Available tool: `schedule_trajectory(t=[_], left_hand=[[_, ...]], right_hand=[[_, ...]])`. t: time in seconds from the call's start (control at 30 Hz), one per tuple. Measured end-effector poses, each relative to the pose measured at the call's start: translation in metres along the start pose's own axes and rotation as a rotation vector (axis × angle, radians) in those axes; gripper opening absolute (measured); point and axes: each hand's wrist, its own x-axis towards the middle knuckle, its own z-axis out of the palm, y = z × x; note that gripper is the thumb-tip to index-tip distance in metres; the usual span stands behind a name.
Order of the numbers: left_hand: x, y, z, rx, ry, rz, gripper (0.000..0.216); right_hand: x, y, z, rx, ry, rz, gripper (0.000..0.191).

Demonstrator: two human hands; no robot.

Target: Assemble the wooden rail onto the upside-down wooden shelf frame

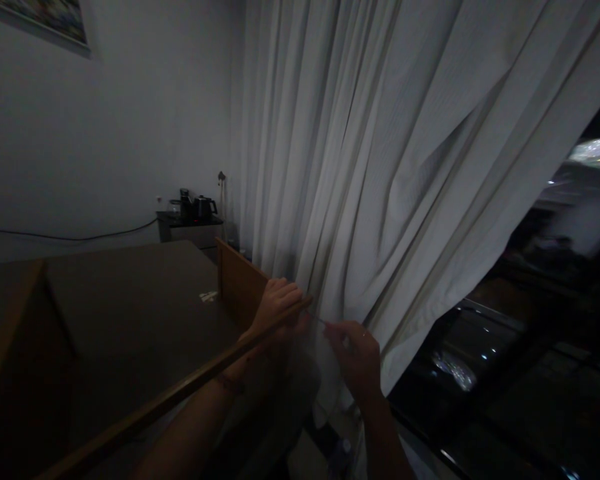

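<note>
A white curtain [380,167] hangs in folds across the middle and right, pulled in toward my hands. My left hand [277,307] is closed in a fist on a gathered fold of the curtain, just behind a wooden rail [180,393] that runs diagonally across the foreground. My right hand [355,357] is beside it, fingers pinched on the curtain's lower edge. A thin light strand seems to run between the two hands; the dim light hides what it is.
A dark wooden surface with raised board sides [130,313] fills the left. A small cabinet [190,230] against the back wall carries a kettle [203,208] and a cable. A dark window [530,320] shows outside lights at the right.
</note>
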Motion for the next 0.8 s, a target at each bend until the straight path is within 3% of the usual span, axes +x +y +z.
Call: schedule_trajectory(t=[0.1,0.23,0.57,0.8], left_hand=[[0.001,0.001,-0.004,0.001,-0.031,-0.015,0.018],[0.001,0.003,-0.008,-0.020,-0.064,-0.020,0.018],[0.001,-0.002,0.003,0.016,0.050,0.042,0.018],[0.001,0.000,0.002,0.008,0.039,0.005,0.022]], right_hand=[[-0.003,-0.010,0.008,0.256,-0.094,0.250,0.043],[-0.005,-0.016,0.016,0.473,-0.116,0.360,0.045],[-0.007,-0.010,0.021,0.637,0.069,0.433,0.026],[-0.011,-0.011,0.010,0.622,-0.020,0.211,0.017]])
